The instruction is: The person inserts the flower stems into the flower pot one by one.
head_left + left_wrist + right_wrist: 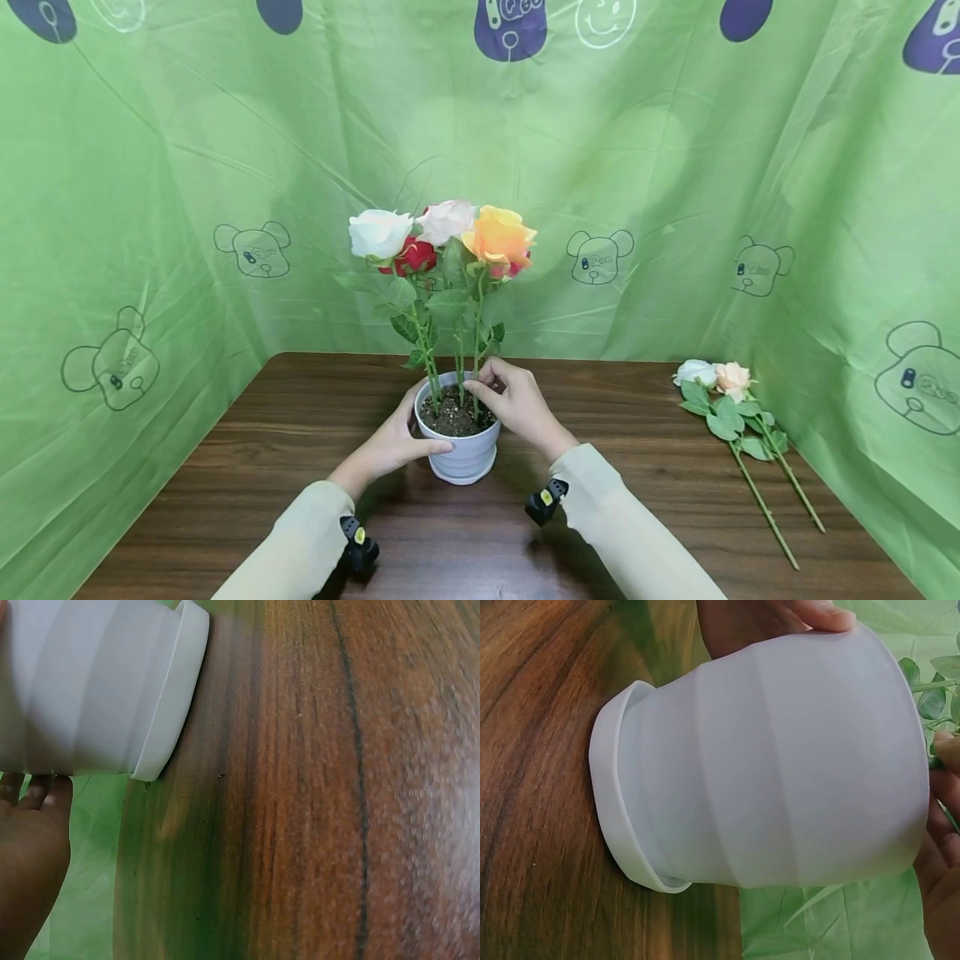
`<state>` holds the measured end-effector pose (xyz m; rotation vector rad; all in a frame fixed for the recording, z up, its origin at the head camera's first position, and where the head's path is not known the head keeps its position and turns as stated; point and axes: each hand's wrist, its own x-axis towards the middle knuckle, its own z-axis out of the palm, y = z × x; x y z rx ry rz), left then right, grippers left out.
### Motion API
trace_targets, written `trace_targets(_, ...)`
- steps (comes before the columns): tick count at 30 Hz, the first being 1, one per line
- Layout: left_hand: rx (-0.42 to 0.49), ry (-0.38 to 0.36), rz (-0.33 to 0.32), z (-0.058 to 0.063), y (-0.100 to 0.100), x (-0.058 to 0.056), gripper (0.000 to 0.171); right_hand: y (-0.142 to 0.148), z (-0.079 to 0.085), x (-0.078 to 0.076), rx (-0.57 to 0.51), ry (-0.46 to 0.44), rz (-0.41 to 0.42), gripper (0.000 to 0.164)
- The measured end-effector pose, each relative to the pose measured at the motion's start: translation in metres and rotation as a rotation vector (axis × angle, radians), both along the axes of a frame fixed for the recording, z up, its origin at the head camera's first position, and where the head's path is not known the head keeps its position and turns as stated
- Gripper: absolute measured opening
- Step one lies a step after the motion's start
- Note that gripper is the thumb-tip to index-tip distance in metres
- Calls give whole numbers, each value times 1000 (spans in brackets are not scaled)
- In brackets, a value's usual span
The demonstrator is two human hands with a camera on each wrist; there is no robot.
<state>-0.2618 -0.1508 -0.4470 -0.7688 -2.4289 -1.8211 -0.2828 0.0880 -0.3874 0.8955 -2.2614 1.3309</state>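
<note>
A white flower pot filled with dark soil stands on a saucer. Round its left side my left hand grips it, thumb along the front and fingers behind. My right hand is at the right rim, thumb and fingertips pinching a green stem just above the soil. That stem runs up to an orange rose. Beside it in the pot stand a white rose, a pale pink rose and a red rose, with leaves between them. The right wrist view shows the right fingertips beyond the pot's rim.
On the right of the brown wooden table lie a white rose and a peach rose, stems pointing toward the front. Green cloth with printed bear faces hangs behind and along both sides.
</note>
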Motion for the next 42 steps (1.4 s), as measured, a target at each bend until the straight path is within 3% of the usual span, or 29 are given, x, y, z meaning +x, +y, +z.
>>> trace_targets(10, -1, 8, 6, -1, 0, -1, 109, 5, 0, -1, 33, 40, 13, 10)
trace_targets(20, -9, -3, 13, 1, -1, 1, 111, 11, 0, -3, 43, 17, 4, 8)
trace_targets(30, -24, 7, 20, 0, 1, 0, 111, 13, -2, -3, -22, -108, 18, 7)
trace_targets(42, -12, -6, 19, 1, 0, 1, 109, 17, -3, -6, -107, -175, 7, 27)
